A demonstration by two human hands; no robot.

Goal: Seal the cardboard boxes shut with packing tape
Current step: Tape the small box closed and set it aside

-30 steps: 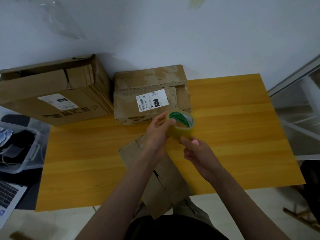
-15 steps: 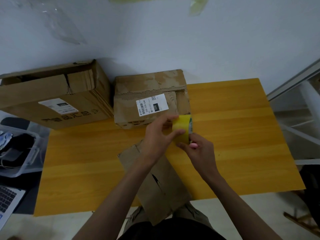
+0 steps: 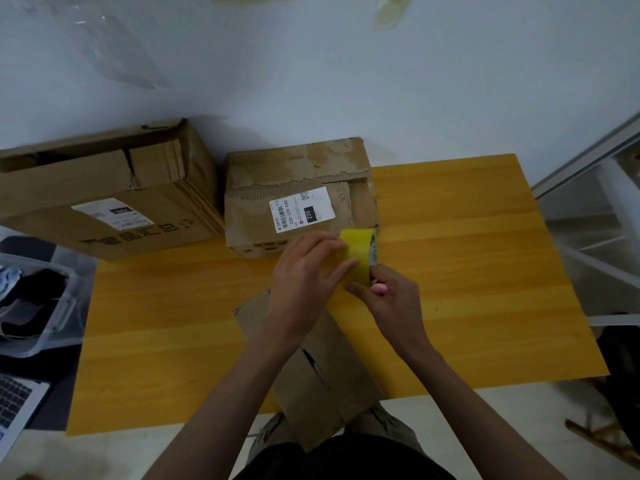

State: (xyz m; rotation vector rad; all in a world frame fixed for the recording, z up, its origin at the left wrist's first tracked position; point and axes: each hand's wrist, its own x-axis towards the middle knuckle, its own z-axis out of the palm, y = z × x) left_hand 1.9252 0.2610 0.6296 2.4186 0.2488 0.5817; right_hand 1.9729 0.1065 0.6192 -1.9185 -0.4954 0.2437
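A yellow roll of packing tape (image 3: 360,252) is held upright above the table, between both hands. My left hand (image 3: 304,278) rests its fingers on the roll's outer face. My right hand (image 3: 391,299) grips the roll from below and the right. A flat brown cardboard box (image 3: 322,372) lies under my arms at the table's near edge, partly hidden by them. A worn box with a white label (image 3: 298,199) stands behind the roll. A larger box (image 3: 104,192) stands at the back left.
The yellow wooden table (image 3: 467,271) ends at a white wall behind the boxes. A clear plastic bin (image 3: 38,306) and a laptop (image 3: 17,403) sit off the table's left side. A metal frame (image 3: 588,244) stands to the right.
The roll was turned from showing its green core face to standing edge-on. My left fingers moved onto its outer face, and my right hand closed in beneath it.
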